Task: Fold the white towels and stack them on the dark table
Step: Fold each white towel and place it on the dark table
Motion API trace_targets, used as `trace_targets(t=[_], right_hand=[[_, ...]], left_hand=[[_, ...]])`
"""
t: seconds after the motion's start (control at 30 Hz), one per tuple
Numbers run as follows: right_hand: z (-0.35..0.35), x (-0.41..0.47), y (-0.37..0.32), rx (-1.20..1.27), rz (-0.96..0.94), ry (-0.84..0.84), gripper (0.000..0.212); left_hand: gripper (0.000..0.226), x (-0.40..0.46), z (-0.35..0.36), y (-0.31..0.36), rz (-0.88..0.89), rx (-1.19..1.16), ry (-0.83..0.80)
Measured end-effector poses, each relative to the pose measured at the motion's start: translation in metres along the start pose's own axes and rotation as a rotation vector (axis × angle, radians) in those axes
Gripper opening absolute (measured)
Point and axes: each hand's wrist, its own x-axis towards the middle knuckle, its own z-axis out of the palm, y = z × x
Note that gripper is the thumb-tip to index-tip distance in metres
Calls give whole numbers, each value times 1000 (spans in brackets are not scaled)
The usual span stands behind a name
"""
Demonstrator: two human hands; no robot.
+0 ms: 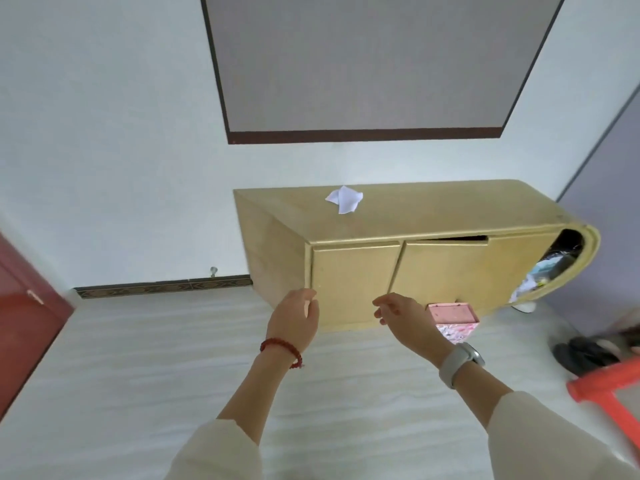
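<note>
- Standing against the white wall, a yellow wooden cabinet (398, 216) fills the middle of the view; its right-hand door sits slightly ajar, and the open rounded end at the right holds dark clutter I cannot make out.
- No dark table shows anywhere, so the stacking place is out of view, and I see no folded stack.
- A red door (24, 317) stands at the left edge, a red stool (609, 393) at the lower right, and a pink box (453, 317) on the floor at the cabinet's front foot.
- The left hand (294, 320) and right hand (401, 317) hang in front of the cabinet doors, fingers loosely curled, holding nothing.
- One white towel (344, 199) lies crumpled near the back edge of the cabinet top, untouched.
- By my reading, folding has not begun here: pick up, fold, then stack.
</note>
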Motion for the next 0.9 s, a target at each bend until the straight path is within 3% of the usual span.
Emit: trace_targets(t=[0.2,0.4,0.73,0.9], right_hand=[[-38,145,8,17,57,28,24],[-47,284,46,7,88,3,25],[-20,539,90,-344,-169,-164,29],[11,613,90,-504,-226,-266,33]], left_hand=[[29,161,31,20,17,10,-74],[28,294,93,4,-74,35,-148],[34,493,175,-41,-370,88,-113],[45,530,192,-76,-405,292,-245]])
